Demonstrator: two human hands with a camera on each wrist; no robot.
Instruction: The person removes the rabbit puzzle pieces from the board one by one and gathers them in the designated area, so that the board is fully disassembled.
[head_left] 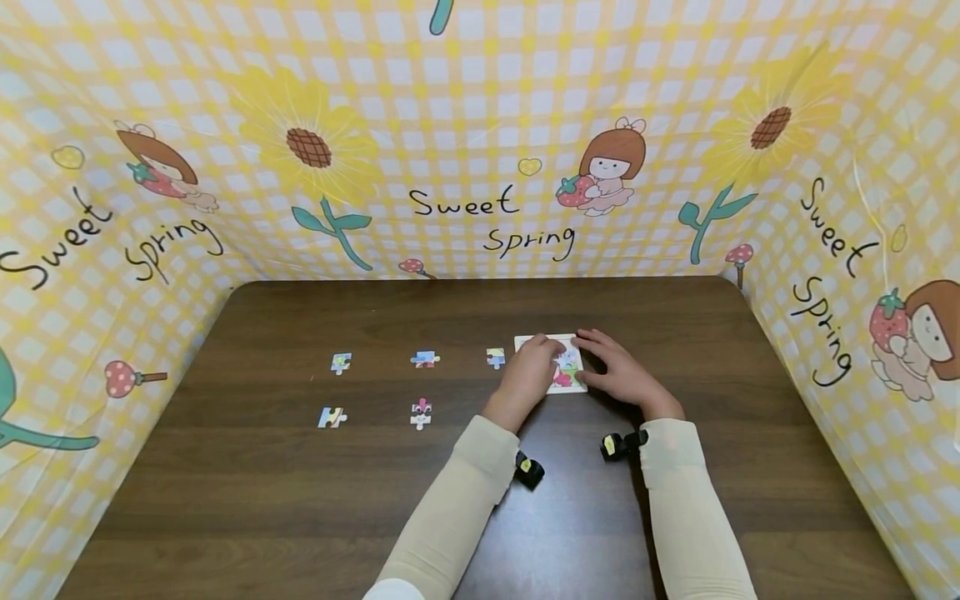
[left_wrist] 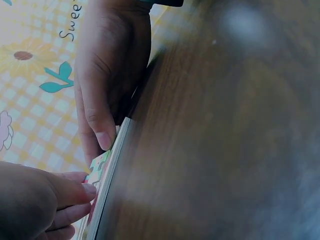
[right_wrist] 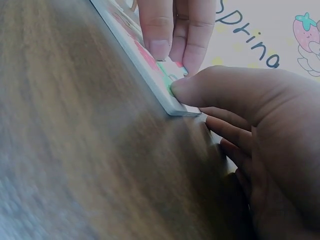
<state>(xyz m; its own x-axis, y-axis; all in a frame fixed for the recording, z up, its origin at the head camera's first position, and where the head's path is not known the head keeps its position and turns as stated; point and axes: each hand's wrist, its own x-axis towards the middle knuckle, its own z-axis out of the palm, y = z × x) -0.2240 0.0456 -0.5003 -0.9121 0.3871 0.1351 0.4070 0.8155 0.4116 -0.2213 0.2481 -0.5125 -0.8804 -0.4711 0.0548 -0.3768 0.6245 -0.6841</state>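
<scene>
A small jigsaw puzzle with a white-framed board (head_left: 567,389) lies on the table, partly covered by my hands. My left hand (head_left: 525,377) reaches over its left side, fingertips down on the colourful pieces inside the frame. At the right edge is my right hand (head_left: 624,375), its thumb on the near right corner and its other fingers stretched past the side. In the right wrist view the right thumb (right_wrist: 187,90) touches a green part of the picture. One loose jigsaw piece (head_left: 495,358) lies just left of the board.
Further left on the brown table (head_left: 247,500) lie several loose jigsaw pieces, among them a blue one (head_left: 425,359), a pink-topped one (head_left: 422,413) and a yellow-and-blue one (head_left: 332,417). A yellow checked cloth (head_left: 465,100) encloses the back and sides.
</scene>
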